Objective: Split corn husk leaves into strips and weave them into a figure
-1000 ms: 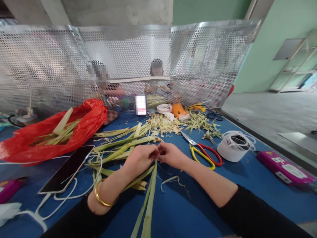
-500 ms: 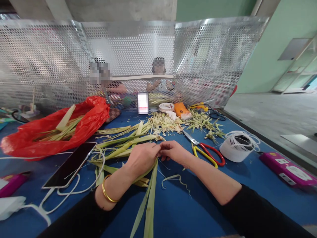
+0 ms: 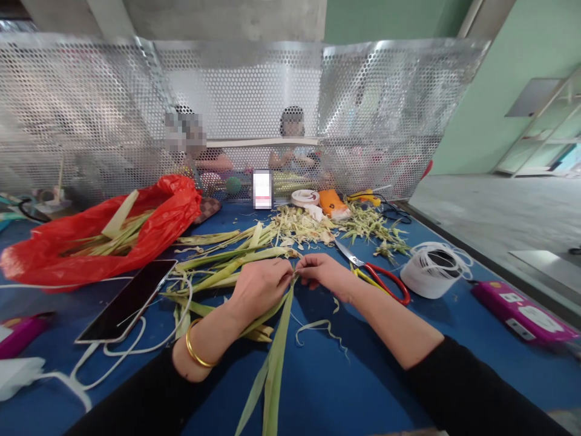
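Note:
My left hand (image 3: 263, 284), with a gold bangle at the wrist, is closed in a pinch on the top end of some long green leaf strips (image 3: 276, 363). The strips hang down towards the table's front edge. Right beside it, the thumb and fingers of my right hand (image 3: 320, 272) pinch at the same tip; what exactly lies between them is too small to make out. A thin curled shred (image 3: 322, 327) lies on the blue table below. More leaf strips (image 3: 227, 266) are spread to the left, partly behind my left hand.
Scissors (image 3: 385, 281) with red and yellow handles lie right of my right hand, near a roll of white strip (image 3: 429, 275). Leaf scraps (image 3: 304, 227) are heaped behind. At left are a red bag (image 3: 172, 206) and a phone (image 3: 129, 303) with cable. A perforated screen (image 3: 254, 79) stands behind.
My fingertips have drawn slightly apart, with the right hand shifting a little to the right. The tip of the leaf strips now shows between them.

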`<state>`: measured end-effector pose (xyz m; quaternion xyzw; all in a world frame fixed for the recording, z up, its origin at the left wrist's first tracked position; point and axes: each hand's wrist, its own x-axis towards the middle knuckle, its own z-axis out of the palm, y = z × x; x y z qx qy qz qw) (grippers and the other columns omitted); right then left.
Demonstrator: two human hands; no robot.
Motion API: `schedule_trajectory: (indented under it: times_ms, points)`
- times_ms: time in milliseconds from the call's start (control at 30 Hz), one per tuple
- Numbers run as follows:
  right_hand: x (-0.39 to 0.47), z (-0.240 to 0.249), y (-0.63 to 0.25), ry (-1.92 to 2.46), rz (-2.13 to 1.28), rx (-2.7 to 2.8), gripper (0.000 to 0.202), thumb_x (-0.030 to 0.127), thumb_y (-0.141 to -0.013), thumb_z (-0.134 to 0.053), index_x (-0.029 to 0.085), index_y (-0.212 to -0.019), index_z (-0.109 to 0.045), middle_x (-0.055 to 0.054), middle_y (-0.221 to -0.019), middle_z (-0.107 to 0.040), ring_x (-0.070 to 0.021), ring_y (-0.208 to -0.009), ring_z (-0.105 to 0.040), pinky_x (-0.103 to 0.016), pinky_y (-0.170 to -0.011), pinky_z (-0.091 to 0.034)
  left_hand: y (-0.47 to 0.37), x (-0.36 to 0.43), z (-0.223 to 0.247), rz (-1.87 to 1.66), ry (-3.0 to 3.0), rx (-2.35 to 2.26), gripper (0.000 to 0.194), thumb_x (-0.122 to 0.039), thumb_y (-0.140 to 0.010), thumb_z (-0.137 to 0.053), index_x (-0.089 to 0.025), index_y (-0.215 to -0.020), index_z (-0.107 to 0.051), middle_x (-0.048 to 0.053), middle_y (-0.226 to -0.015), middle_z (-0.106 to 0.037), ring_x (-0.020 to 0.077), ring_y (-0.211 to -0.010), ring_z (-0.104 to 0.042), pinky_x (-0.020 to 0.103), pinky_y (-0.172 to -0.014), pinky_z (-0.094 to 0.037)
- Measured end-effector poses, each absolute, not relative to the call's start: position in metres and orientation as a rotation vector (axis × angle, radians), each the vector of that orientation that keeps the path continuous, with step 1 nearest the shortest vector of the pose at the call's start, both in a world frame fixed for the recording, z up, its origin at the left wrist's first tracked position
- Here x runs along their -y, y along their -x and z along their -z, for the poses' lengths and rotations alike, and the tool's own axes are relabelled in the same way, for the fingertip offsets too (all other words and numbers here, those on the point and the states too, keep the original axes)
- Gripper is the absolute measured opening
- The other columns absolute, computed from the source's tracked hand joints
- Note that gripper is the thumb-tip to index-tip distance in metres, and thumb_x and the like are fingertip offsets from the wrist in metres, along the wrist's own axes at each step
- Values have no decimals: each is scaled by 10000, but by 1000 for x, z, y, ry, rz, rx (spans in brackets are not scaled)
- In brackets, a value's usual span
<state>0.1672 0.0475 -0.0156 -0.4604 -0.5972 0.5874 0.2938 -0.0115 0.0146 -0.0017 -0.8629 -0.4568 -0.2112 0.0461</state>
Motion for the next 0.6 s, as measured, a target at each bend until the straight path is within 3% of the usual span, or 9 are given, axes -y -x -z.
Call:
schedule_trajectory:
  times_ms: [200, 367, 600]
  points:
    - [-47, -2, -187, 1126, -1620, 1963, 92, 239, -707, -629, 169, -678, -579, 32, -595, -565, -98, -552, -554, -191, -468, -398, 14, -14, -8, 671, 2702, 1499, 147, -241, -832, -531, -205, -766, -658, 7, -747, -691, 142, -696, -603, 241, -602, -334]
    - [-48, 2, -190, 1108, -1614, 2239, 25, 192, -709, -570, 174, -726, -567, 29, -649, -586, -114, -606, -617, -200, -520, -425, 19, -13, -20, 463, 2810, 1635, 142, -283, -776, -591, -228, -713, -706, -1, -677, -700, 149, -621, -590, 252, -561, -306]
    - [-49, -12, -202, 1271, -1563, 2445, 45, 139, -694, -531, 174, -668, -542, 14, -628, -574, -134, -593, -616, -220, -510, -415, 31, -18, -24, 297, 2776, 1681, 163, -193, -701, -565, -253, -650, -708, 4, -647, -697, 169, -603, -580, 259, -527, -282]
